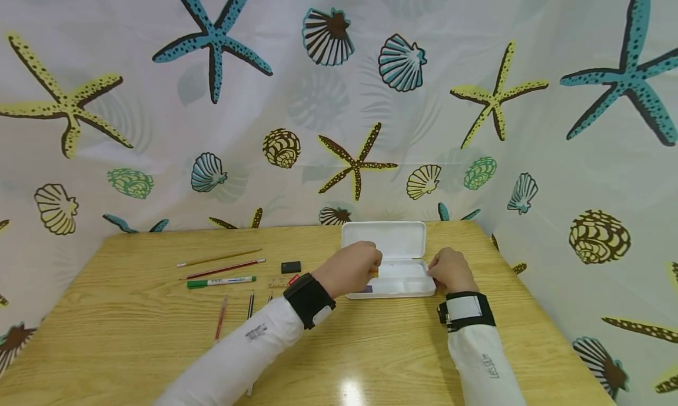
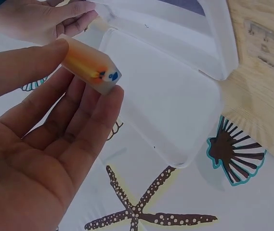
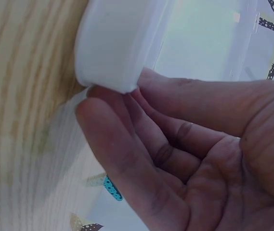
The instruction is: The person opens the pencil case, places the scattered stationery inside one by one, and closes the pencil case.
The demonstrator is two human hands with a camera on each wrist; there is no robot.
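Note:
A white pencil case [image 1: 405, 285] stands with its lid [image 1: 394, 239] tipped back on the wooden table. My left hand [image 1: 346, 268] is over the left part of the case. Between thumb and fingertips it pinches a small orange-and-white block [image 2: 89, 65] with a blue cartoon print, which looks like an eraser. At the case's right end my right hand [image 1: 452, 270] grips the rim, with the thumb on the inner side and the fingers outside, as the right wrist view shows. A dark purple piece [image 1: 367, 289] lies in the front left of the case, partly covered by the left hand.
Left of the case lie a black block [image 1: 291, 267], a clear ruler [image 1: 278, 283] and a small red item [image 1: 293, 279]. Farther left are a green marker [image 1: 221, 282], a yellow pencil [image 1: 219, 258], a red pencil [image 1: 222, 268] and several more pencils. A patterned curtain [image 1: 296, 200] hangs behind the table.

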